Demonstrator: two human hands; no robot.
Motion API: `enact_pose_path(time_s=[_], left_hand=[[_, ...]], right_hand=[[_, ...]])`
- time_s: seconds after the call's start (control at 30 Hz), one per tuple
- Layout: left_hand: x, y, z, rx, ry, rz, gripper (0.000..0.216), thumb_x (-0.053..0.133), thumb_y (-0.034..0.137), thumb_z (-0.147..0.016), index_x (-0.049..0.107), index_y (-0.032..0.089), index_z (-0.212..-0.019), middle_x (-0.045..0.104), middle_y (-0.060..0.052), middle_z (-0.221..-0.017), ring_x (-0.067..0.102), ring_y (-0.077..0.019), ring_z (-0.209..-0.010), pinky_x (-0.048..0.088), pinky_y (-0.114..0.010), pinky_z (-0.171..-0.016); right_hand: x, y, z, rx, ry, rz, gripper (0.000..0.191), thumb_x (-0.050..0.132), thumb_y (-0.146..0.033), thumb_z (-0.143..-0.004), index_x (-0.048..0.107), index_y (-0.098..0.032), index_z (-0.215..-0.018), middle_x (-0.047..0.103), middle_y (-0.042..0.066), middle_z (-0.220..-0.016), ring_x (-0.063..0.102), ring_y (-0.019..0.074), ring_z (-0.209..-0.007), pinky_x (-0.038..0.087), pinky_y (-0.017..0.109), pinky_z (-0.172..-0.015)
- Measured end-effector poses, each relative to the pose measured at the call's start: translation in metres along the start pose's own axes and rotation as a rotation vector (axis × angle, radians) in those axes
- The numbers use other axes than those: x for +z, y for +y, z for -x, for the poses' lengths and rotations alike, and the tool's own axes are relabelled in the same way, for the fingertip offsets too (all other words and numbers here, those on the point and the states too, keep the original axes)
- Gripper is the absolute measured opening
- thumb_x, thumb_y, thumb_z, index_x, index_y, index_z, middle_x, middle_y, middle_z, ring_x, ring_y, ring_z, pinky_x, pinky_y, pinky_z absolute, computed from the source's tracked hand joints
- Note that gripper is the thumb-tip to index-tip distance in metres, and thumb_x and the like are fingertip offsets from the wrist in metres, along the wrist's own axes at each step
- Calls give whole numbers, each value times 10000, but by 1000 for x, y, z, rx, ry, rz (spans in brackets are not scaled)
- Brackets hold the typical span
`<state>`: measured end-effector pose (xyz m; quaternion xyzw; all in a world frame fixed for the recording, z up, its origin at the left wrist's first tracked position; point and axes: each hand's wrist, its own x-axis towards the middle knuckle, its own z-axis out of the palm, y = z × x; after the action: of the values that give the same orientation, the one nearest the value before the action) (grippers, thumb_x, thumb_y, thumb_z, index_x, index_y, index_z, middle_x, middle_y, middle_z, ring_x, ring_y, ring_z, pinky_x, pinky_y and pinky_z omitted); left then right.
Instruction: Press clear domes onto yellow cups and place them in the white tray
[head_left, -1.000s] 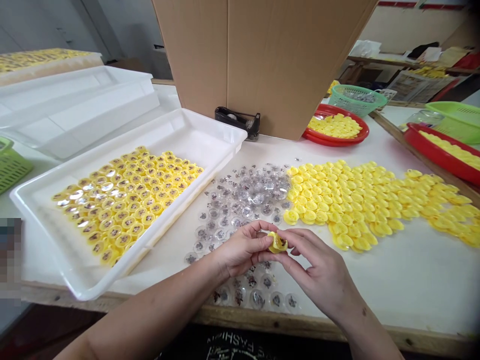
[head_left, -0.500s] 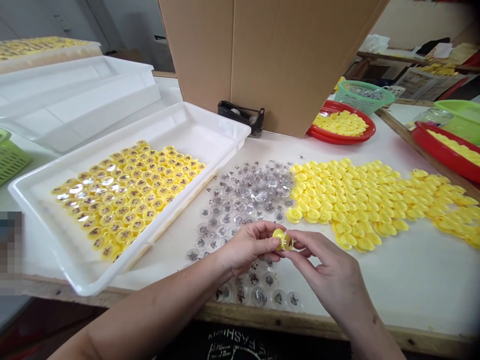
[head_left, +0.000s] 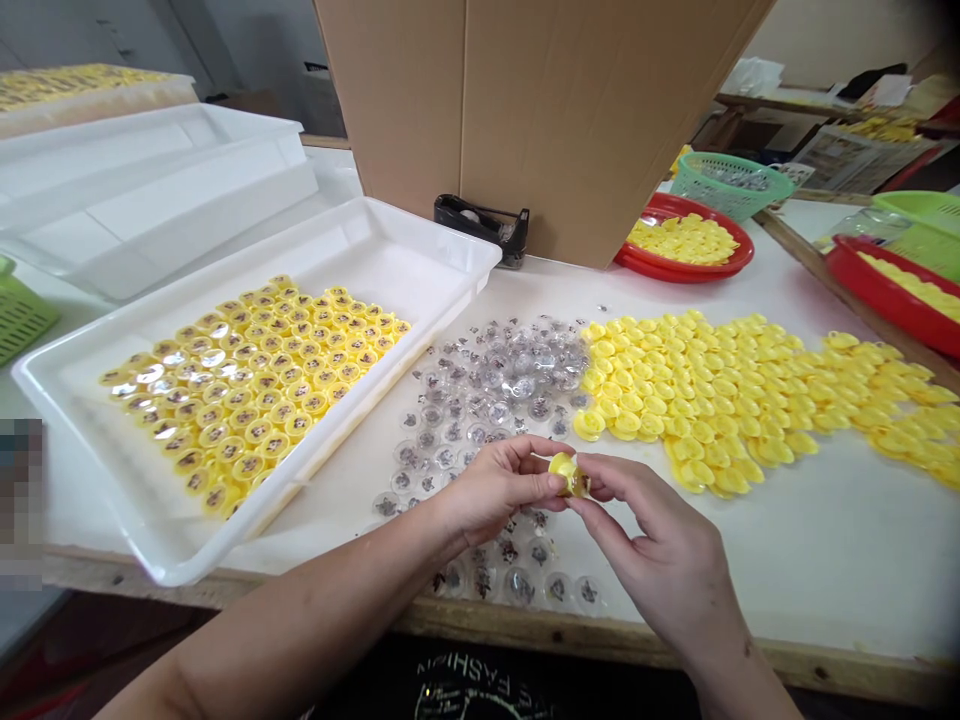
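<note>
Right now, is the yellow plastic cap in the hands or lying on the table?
In the hands: the yellow plastic cap is gripped between the left hand and the right hand, above the table.

Your bare left forearm (head_left: 300, 625) and right forearm (head_left: 731, 640) end in your short-nailed left hand (head_left: 499, 490) and right hand (head_left: 660, 555). A small dark speck (head_left: 747, 650) marks your right forearm. You wear a black top (head_left: 525, 690) with white lettering (head_left: 465, 667), upside down from your view, spelling "FASHI" legibly.
</note>
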<state>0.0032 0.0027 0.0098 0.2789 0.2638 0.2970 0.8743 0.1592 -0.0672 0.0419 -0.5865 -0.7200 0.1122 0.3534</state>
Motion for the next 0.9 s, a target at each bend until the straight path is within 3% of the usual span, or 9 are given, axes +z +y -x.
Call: enact_pose_path(time_s=[0.13,0.37,0.77,0.9], left_hand=[[0,0,1,0,-20,1,429,835,233,-593,670,144,-979,678,-46,-815,640,-118,-724,495,-247,-701],[-1,-7,-1,43,-52,-1,389,831,247,-599,676,123,-934,673,-55,-796,611,-104,-652,469,-218,-607],[4,-1,6,135,-157,-305,334,721,320,-745,658,168,-1037,670,-43,-927,601,-138,-848,444,-271,-806],[7,1,7,157,-68,-405,334,674,374,-777,591,131,-990,647,-58,-835,591,-137,-750,444,-260,-689]], right_hand=[[-5,0,-2,-29,-21,-65,270,603,-174,-847,589,-255,-1104,601,27,-1128,588,154,-979,491,288,-852],[-6,-2,-4,-33,-6,7,240,639,-191,-831,604,-249,-1062,648,2,-967,615,130,-859,496,249,-761],[2,-6,-2,-129,94,152,185,575,-168,-851,634,-241,-1010,682,33,-919,652,169,-822,545,298,-769],[9,2,4,30,83,-4,267,622,-228,-832,605,-240,-1099,646,38,-931,628,161,-796,544,297,-731]])
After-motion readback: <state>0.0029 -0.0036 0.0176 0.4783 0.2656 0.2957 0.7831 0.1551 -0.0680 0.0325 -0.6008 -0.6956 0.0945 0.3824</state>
